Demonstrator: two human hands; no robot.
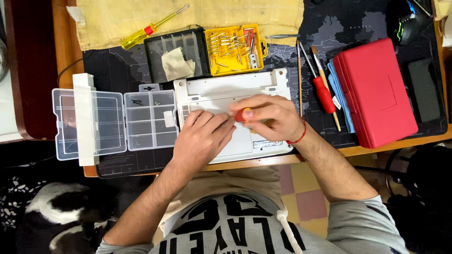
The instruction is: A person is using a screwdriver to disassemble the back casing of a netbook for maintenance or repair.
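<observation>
Overhead view of a small white laptop lying underside up on a dark desk mat that covers a wooden table. The right hand is closed around a red-handled screwdriver, only the handle end showing between thumb and fingers; its tip is hidden. The left hand lies flat with loose fingers on the laptop base, gripping nothing and steadying the case beside the tool. Likely faults from here: the hidden tip could slip out of a screw head and scar the plastic, and a freed screw could roll off the near table edge, since the clear compartment box stands apart to the left. Behind the laptop lie a yellow tray of bits, a black tray, a yellow screwdriver on a cloth, and, to the right, a red case. The floor below shows pink and yellow squares.
</observation>
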